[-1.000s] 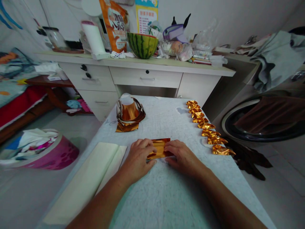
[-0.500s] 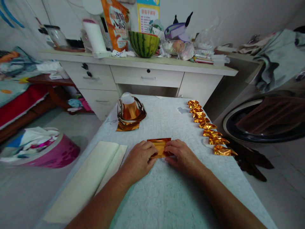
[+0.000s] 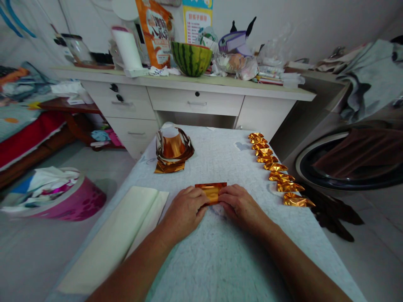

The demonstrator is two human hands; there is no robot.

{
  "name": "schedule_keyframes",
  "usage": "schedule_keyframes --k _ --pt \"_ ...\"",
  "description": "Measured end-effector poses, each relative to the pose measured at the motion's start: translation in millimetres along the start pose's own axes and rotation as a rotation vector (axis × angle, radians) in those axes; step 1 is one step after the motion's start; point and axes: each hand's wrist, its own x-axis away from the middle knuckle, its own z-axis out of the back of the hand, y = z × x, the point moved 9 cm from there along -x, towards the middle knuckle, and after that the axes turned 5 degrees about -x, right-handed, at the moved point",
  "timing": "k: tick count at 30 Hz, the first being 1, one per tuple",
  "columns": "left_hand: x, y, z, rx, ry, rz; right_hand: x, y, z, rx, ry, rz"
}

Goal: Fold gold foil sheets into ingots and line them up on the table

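Observation:
A small piece of gold foil paper (image 3: 211,193) lies on the cloth-covered table between my hands. My left hand (image 3: 188,207) grips its left end with bent fingers, and my right hand (image 3: 239,206) grips its right end the same way. Along the table's right edge runs a row of several folded gold pieces (image 3: 285,187). A bundle of gold foil sheets (image 3: 174,149) stands at the back left of the table, curled round on itself. Folded cream paper (image 3: 116,235) rests beside my left forearm.
Behind the table (image 3: 217,147), a counter (image 3: 220,85) holds a half watermelon (image 3: 191,58), an orange bag (image 3: 156,35) and plastic bags. A pink bin (image 3: 85,199) stands on the floor at left, a washing machine (image 3: 330,107) at right.
The near edge of the gold foil paper has moved up between my fingers, so the visible piece is narrower. Both hands keep hold of it and have hardly moved.

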Motion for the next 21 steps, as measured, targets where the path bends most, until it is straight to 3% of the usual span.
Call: schedule_keyframes --k 9,21 --pt "-1 -5 -6.4 0.021 -0.048 0.085 -1 -1 -3 0.026 -0.014 -0.094" --pt "2 -24 -5.6 0.043 -0.072 0.259 -1 23 -6 0.107 0.008 -0.306"
